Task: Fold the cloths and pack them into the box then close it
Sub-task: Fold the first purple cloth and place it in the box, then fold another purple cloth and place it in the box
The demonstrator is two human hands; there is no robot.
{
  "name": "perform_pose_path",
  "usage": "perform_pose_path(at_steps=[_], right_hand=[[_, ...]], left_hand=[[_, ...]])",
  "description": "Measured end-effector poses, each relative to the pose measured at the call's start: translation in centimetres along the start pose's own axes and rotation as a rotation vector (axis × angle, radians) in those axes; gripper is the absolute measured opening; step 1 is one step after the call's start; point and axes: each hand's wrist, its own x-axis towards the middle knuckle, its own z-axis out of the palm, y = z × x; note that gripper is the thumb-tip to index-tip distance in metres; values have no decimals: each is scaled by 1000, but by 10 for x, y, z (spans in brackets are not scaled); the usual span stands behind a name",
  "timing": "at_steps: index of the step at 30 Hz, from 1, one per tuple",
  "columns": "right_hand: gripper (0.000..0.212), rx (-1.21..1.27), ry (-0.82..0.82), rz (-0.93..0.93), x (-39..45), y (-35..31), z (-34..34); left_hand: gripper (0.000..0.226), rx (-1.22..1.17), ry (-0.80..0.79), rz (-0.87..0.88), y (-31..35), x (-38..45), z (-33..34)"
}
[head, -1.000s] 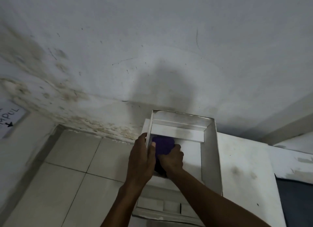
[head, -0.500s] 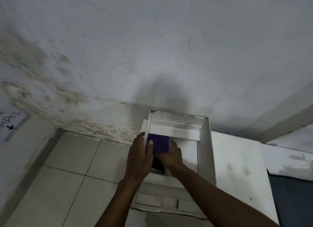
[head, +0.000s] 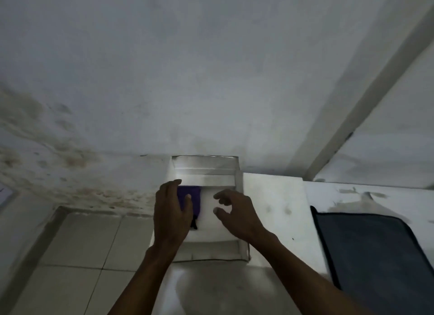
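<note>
Cloth (head: 191,202) lies under left hand (head: 171,211), boxed.

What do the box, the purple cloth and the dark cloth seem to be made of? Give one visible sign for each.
Box: probably white cardboard, matte; thin flat walls with folded flaps.
Purple cloth: soft fabric, perhaps microfibre; folded, non-shiny.
Dark cloth: similar grey-blue fabric, matte, with a stitched darker edge.
</note>
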Motion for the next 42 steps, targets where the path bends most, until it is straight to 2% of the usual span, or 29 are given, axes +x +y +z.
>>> perform_pose_path(at_steps=[4, 8, 12, 20, 26, 33, 42], right_hand=[[24, 46, 166, -11, -35, 16, -37], [19, 59, 261, 56, -80, 56, -79], [16, 31, 291, 156, -125, 101, -118], [13, -92, 243, 275, -182, 191, -198], [15, -102, 216, 319, -197, 253, -248], [8, -153, 170, 360, -182, 312, -292], [22, -185, 84, 443, -137, 374, -325]], left_hand=[[32, -117, 10, 100, 50, -29, 15], [25, -188, -109, 186, 101, -68, 50], [20, -201, -219, 187, 137, -104, 90], [14, -202, -373, 121, 198, -149, 167], [13, -139, -428, 89, 232, -156, 223], [12, -64, -502, 56, 257, -146, 279], [15, 174, -631, 74, 243, -104, 350]])
